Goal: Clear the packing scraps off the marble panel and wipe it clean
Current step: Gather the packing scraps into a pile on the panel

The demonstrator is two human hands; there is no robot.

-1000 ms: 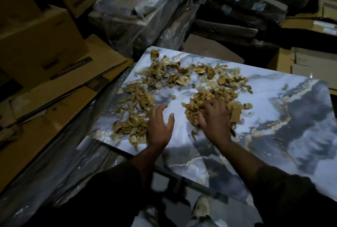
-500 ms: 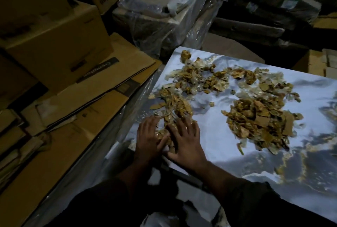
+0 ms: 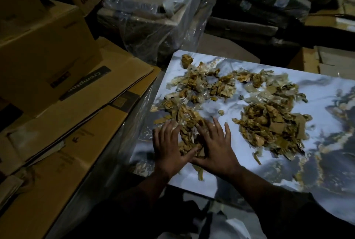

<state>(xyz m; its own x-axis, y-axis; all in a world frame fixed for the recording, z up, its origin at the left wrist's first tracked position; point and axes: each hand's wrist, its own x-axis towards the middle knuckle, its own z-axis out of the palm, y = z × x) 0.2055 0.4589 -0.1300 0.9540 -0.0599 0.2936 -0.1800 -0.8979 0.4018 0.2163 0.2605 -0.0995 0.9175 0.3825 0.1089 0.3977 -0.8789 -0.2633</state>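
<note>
While torn cardboard and plastic scraps litter the marble panel, a person's left hand and right hand lie flat, fingers spread, corralling one clump at the near-left corner. A larger heap waits alongside. Gathering appears under way; wiping is yet to come. Crompton cartons flank the dim scene.

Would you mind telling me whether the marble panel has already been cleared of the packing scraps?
No, brown packing scraps lie in heaps across the marble panel, and both the left hand and right hand rest flat among them.
</note>
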